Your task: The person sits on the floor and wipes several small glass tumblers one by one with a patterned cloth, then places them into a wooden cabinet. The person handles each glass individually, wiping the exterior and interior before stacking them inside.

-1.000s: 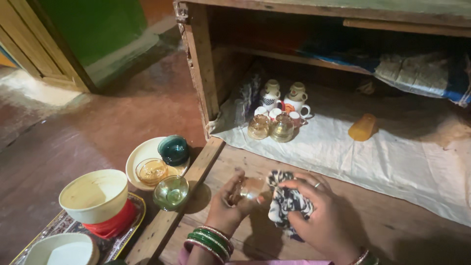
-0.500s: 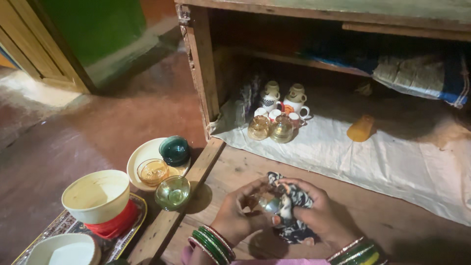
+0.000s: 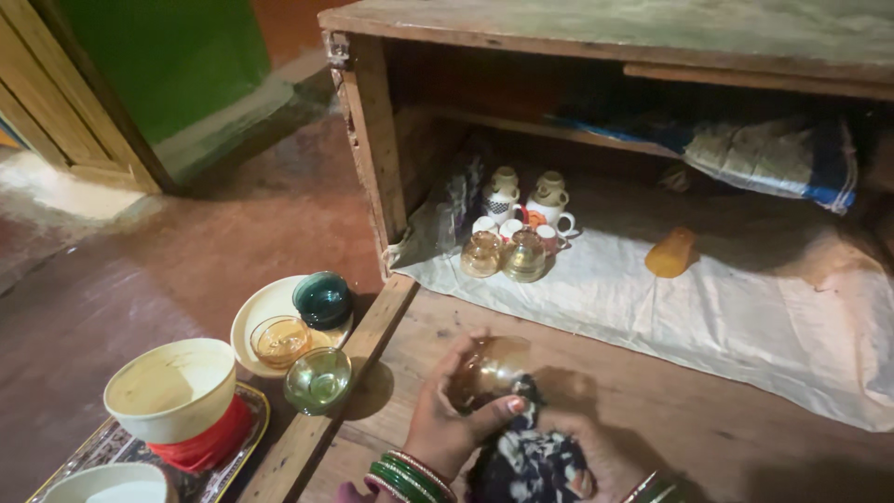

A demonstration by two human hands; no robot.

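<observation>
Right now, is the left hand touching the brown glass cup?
Touching. The head view shows the left hand wrapped around the brown glass cup, thumb pressed across its lower side.

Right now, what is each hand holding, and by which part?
Left hand grips the amber glass round its side. Right hand, mostly hidden, holds the patterned cloth bunched under the glass.

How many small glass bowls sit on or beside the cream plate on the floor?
3. A dark green bowl and an amber bowl sit on the plate. A clear greenish bowl stands by its near rim; whether it touches is unclear.
</observation>
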